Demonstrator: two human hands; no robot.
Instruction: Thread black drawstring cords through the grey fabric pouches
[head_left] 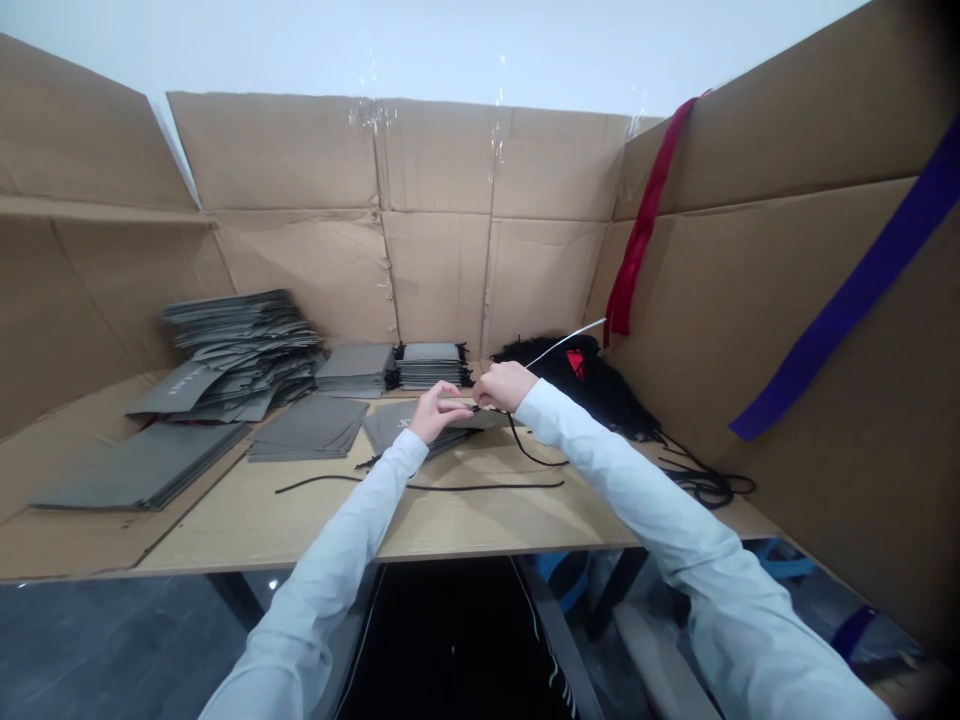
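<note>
My left hand point(435, 412) is curled, with thumb and fingertips together at a dark bit of black cord beside the other hand. Closed, my right hand point(504, 386) grips a thin whitish rod point(566, 342) that sticks out up and to the right. From under the right hand a black cord point(525, 452) hangs down onto the table. Below the hands lies a flat grey pouch point(386, 425) with white lettering, partly covered by the left hand. Another black cord point(487, 487) stretches across the table in front. The fingertips' exact grip is too small to make out.
Grey pouches stand in a tall pile point(240, 345) at left, with flat stacks point(307, 428) nearby. A neat stack with black cord ends point(430, 367) is at the back. A black cord heap point(600, 385) lies right. Cardboard walls point(435, 160) enclose the table; red point(645, 220) and purple strips point(847, 300) hang right.
</note>
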